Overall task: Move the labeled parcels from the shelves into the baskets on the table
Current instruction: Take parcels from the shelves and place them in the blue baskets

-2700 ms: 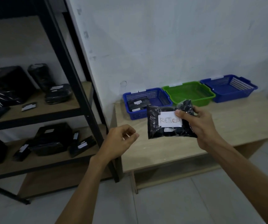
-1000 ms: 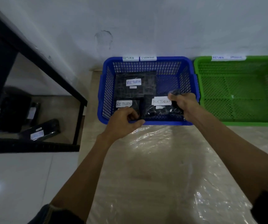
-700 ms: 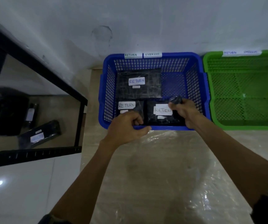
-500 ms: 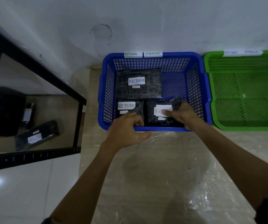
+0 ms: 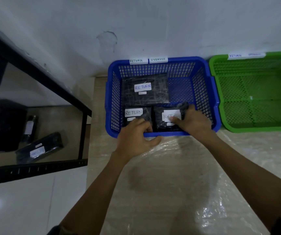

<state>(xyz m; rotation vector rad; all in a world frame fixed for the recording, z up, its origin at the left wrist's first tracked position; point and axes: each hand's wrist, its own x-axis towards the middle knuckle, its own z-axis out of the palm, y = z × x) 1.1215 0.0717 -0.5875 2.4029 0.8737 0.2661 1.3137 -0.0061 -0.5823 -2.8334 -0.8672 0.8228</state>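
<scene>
A blue basket [image 5: 183, 58] tagged RETURN and OVERDUE stands on the table against the wall. It holds three black parcels, each labelled RETURN: one at the back [image 5: 153, 97], one front left [image 5: 146, 114], one front right [image 5: 159, 123]. My right hand [image 5: 194, 122] lies on the front right parcel with its fingers pressing on the white label, which they partly cover. My left hand [image 5: 134, 139] grips the basket's front rim, fingers curled inside against the front left parcel and thumb outside.
A green basket [image 5: 255, 128], with nothing in it, stands right of the blue one. The table [image 5: 170, 184] is covered in clear plastic film. To the left is a black metal shelf frame [image 5: 34, 168] with a labelled black parcel [image 5: 39, 148] on a lower board.
I came from the shelf to the table with the RETURN parcel in my right hand. It now lies in the blue basket; my fingers went from pinching its corner to pressing its label.
</scene>
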